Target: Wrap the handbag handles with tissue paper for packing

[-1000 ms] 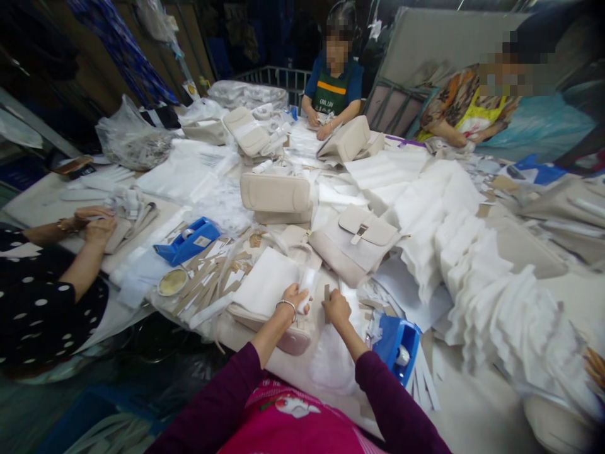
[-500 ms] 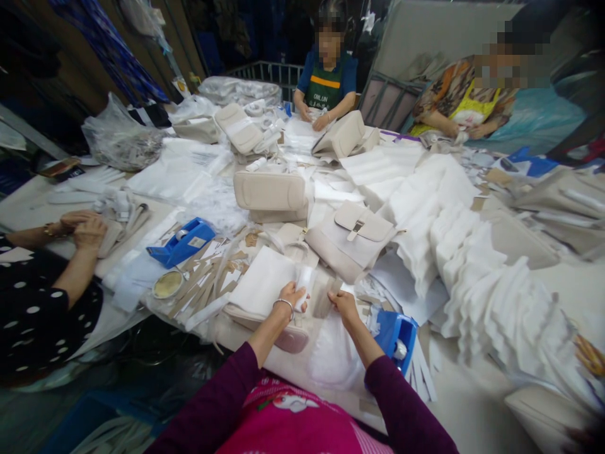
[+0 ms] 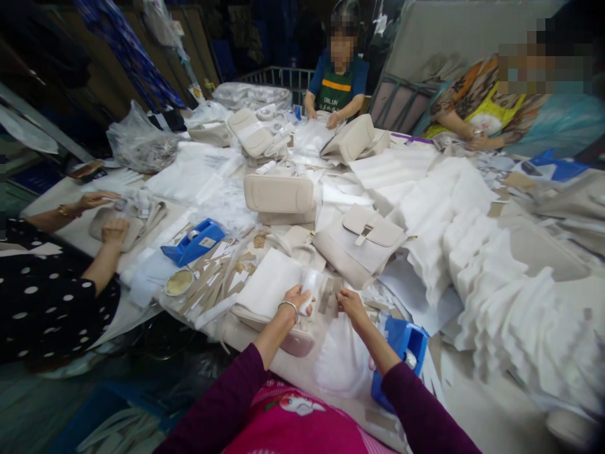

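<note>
Beige leather-like material is forming the boxy bag [image 3: 299, 344] that is lying under the left hand [image 3: 293, 304], which is gripping a white-wrapped, roll-shaped piece [image 3: 309, 287] beside a blank white sheet [image 3: 269, 284]. The right hand [image 3: 348, 302] is holding its fingertips together by narrow grey-brown strips [image 3: 326, 296]; whether it is pinching one, I cannot tell. Beyond, a buckled beige flap bag [image 3: 373, 228] is resting, and farther, a person in a dark green apron [image 3: 334, 94] is sitting or standing.

Since the earlier views, I have my right hand [image 3: 350, 304] farther from my left hand [image 3: 293, 299]; the polka-dotted co-worker's hands [image 3: 115, 232], previously together, are parted.
</note>
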The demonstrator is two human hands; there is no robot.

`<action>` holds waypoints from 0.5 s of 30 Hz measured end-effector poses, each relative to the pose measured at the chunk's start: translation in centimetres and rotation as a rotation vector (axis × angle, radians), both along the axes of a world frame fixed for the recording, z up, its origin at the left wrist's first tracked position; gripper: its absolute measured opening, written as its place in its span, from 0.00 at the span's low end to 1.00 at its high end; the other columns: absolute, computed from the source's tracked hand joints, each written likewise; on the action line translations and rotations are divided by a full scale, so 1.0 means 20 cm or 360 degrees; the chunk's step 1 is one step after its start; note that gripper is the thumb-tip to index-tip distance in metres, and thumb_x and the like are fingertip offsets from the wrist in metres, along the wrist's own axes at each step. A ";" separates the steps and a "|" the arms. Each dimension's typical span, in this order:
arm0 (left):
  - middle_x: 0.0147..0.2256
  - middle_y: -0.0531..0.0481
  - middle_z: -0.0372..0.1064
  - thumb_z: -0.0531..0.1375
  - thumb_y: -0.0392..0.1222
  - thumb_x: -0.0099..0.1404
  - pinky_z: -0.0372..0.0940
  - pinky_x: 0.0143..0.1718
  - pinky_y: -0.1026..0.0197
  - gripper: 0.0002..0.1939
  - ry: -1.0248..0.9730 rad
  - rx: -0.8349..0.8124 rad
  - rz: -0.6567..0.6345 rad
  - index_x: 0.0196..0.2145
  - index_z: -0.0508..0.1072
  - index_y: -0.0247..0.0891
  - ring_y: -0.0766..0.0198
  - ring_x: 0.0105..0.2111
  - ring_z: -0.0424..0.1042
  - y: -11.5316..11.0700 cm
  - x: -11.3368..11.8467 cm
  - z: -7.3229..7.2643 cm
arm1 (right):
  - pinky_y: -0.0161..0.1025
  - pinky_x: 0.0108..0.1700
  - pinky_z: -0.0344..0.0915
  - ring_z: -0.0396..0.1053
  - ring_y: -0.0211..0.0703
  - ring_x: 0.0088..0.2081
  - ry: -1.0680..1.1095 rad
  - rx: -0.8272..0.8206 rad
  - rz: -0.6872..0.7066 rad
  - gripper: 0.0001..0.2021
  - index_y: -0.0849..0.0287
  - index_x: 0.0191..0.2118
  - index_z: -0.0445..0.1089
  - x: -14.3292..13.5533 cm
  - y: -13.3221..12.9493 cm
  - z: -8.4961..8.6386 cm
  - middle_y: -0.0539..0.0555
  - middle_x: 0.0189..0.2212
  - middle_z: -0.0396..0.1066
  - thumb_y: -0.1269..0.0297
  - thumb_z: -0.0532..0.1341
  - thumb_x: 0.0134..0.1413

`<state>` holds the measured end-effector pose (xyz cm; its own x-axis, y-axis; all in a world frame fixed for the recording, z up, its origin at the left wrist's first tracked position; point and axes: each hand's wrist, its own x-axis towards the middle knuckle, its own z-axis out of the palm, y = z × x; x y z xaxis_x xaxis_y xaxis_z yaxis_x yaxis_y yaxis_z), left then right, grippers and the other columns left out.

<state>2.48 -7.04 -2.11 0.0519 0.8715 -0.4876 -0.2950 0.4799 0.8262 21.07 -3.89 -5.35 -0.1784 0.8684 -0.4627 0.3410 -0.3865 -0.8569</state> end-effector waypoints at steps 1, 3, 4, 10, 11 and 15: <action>0.20 0.54 0.64 0.63 0.58 0.48 0.53 0.15 0.66 0.26 -0.0002 -0.0016 -0.0001 0.35 0.64 0.34 0.71 0.14 0.60 0.00 0.00 0.01 | 0.33 0.26 0.57 0.62 0.36 0.23 0.0044 -0.0075 0.0031 0.13 0.60 0.29 0.66 0.01 0.00 0.00 0.49 0.21 0.65 0.55 0.54 0.46; 0.20 0.54 0.64 0.64 0.58 0.47 0.53 0.15 0.66 0.26 -0.0017 -0.0043 -0.0007 0.35 0.64 0.34 0.71 0.14 0.60 0.00 -0.01 0.02 | 0.31 0.24 0.54 0.59 0.32 0.20 0.0105 -0.0248 0.0114 0.11 0.61 0.26 0.65 0.02 0.01 0.01 0.47 0.18 0.63 0.57 0.57 0.43; 0.21 0.54 0.64 0.64 0.57 0.47 0.54 0.15 0.66 0.26 -0.0031 -0.0046 -0.0006 0.35 0.64 0.34 0.71 0.14 0.60 0.00 -0.01 0.02 | 0.30 0.23 0.53 0.58 0.31 0.19 0.0110 -0.0320 0.0161 0.09 0.61 0.24 0.65 0.03 0.01 0.01 0.46 0.17 0.62 0.59 0.58 0.42; 0.25 0.53 0.67 0.66 0.53 0.46 0.55 0.15 0.65 0.24 -0.0147 -0.0069 -0.0002 0.34 0.62 0.36 0.73 0.13 0.59 0.00 -0.01 -0.01 | 0.29 0.17 0.49 0.58 0.31 0.13 0.0043 -0.0530 0.0298 0.05 0.59 0.23 0.62 0.01 0.07 0.02 0.45 0.12 0.62 0.65 0.58 0.41; 0.24 0.54 0.66 0.66 0.53 0.46 0.56 0.15 0.65 0.24 -0.0152 -0.0083 0.0009 0.34 0.62 0.36 0.73 0.13 0.59 0.00 -0.01 -0.01 | 0.28 0.16 0.48 0.56 0.31 0.12 0.0027 -0.0557 0.0319 0.04 0.59 0.22 0.61 0.00 0.09 0.02 0.45 0.12 0.61 0.67 0.59 0.40; 0.22 0.55 0.66 0.66 0.53 0.46 0.56 0.16 0.65 0.28 -0.0117 -0.0141 0.0109 0.38 0.60 0.37 0.72 0.13 0.60 0.01 -0.01 -0.02 | 0.29 0.14 0.45 0.52 0.29 0.11 0.0017 -0.0607 0.0358 0.05 0.60 0.19 0.61 -0.06 0.15 0.04 0.45 0.09 0.58 0.71 0.58 0.38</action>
<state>2.28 -6.93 -2.47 0.0323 0.8278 -0.5602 -0.3877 0.5269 0.7563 19.85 -0.96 -4.61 -0.3501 0.5747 -0.7397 0.4447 -0.5931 -0.6712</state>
